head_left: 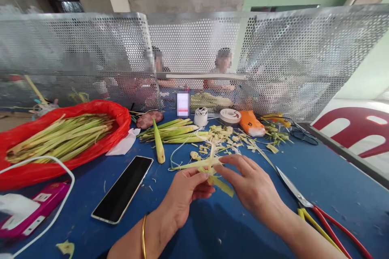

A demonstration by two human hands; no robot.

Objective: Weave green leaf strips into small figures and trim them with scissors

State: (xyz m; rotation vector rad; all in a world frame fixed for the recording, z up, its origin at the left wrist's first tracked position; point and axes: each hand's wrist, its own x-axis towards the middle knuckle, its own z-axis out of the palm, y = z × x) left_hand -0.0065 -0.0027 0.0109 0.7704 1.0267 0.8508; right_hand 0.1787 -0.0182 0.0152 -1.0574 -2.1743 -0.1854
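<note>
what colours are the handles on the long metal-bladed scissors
Red and yellow: the metal-bladed scissors have handles in both colours, best seen in the head view.

1. A black-screened smartphone with a pale rim (122, 190) lies face up, slanted, on a blue tabletop (343, 178).
2. At far left, a bright magenta box-shaped device (50, 200) sits beside a looping white cable (73, 180).
3. Toward the back, a brown checkered pouch (149, 119) lies left of an upright device with a lit screen (182, 104), its display unreadable.
4. Further right, a round white tape roll (230, 122) is just beside a soft orange packet (251, 123).
5. Behind stands a silvery perforated metal partition (194, 32); two blurred people (223, 83) sit beyond it.
6. At right is a red-and-white panel (352, 129).
</note>
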